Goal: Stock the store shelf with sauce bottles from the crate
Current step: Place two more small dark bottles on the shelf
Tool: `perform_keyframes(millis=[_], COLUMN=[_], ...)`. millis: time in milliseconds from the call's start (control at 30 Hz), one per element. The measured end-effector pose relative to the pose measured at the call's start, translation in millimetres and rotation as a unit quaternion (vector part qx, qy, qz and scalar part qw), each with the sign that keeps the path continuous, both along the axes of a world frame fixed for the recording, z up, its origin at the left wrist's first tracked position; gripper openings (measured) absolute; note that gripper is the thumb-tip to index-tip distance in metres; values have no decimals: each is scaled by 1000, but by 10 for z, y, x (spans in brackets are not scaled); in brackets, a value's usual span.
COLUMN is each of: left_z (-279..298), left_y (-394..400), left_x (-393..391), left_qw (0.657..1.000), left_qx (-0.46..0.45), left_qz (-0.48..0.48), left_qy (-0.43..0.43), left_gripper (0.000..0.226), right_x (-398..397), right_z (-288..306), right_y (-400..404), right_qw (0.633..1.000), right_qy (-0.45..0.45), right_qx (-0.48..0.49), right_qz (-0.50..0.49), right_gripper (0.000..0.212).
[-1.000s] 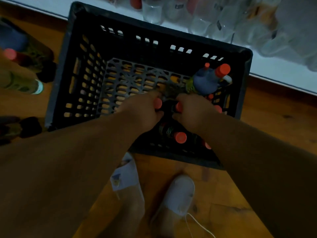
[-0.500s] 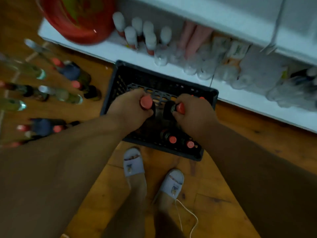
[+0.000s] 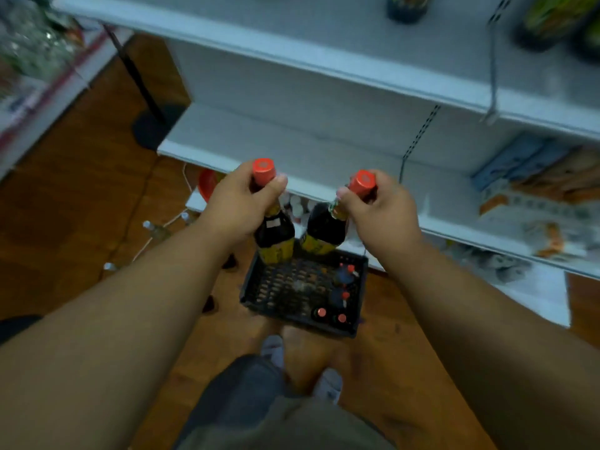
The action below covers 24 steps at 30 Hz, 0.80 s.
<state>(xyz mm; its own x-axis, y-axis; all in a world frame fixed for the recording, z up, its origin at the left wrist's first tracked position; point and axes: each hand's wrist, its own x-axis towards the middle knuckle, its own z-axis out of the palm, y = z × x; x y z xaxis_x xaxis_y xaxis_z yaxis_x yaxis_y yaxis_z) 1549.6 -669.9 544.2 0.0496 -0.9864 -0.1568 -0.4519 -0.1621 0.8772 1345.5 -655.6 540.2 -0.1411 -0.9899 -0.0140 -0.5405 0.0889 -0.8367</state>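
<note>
Red caps, dark sauce, yellow labels: two bottles are up in the air, one per hand. The left bottle hangs from the left hand, fingers wrapped tight around the neck just under the cap, thumb pressed across the front. The right bottle is in the right hand the same way, fingers curled closed on the neck, cap poking out the top. Both bottles are roughly upright, bases tipped a bit toward each other, close together but I can't tell if they actually touch.

They're held out in front of the white shelf, about level with the front edge of the middle board, which looks bare right behind them.

Straight below on the wood floor sits the black crate. Mostly bare grid inside, with a few more red-capped bottles bunched along its right side and near corner.

Further out: some packets on the same shelf board off to the right, blurry. Dark jars on the board above. A red bowl peeks out under the shelf edge by the left hand. A few clear bottles lie on the floor left of the crate. Feet in pale slippers at the bottom, just near the crate.
</note>
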Motion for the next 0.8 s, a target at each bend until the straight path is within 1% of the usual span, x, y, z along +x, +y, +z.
perform_keyframes(millis=[67,167,233,333,433,500,600,700,800], left_z=[260,605,766,925,1068,1153,1246,1331,1387], left_y=[19,-21,-97,-235,-256,-193,-60,72,204], left_x=[-102,-311,-463,-727,-1050,-1329,-1802,-2331,-2942], left_qw=[997,991,987,984,983,978,970,962,957], left_qx=[-13,-59,-67,-67,-68,-76,-83,-90,-100], left_qz=[21,32,30,-14,-83,-122,-173,-206,-213], left_qy=[78,113,141,165,146,149,147,155,170], left_gripper=[29,36,36,25,25,25,23,26,26], right_x=[-35,-61,-87,-189,-397,-607,-999,-1489,-2077], right_z=[289,666,870,1101,1189,1204,1254,1340,1421], right_y=[-29,-97,-112,-60,73,198,415,616,800], right_qw=[998,987,976,964,937,930,930,921,914], right_qy=[-50,-128,-166,-158,-194,-180,-132,-127,-119], right_qx=[-22,-71,-106,-156,-172,-172,-170,-183,-202], right_qz=[-25,-74,-91,-144,-233,-270,-297,-319,-332], right_gripper=[19,21,20,23,22,21,19,18,18])
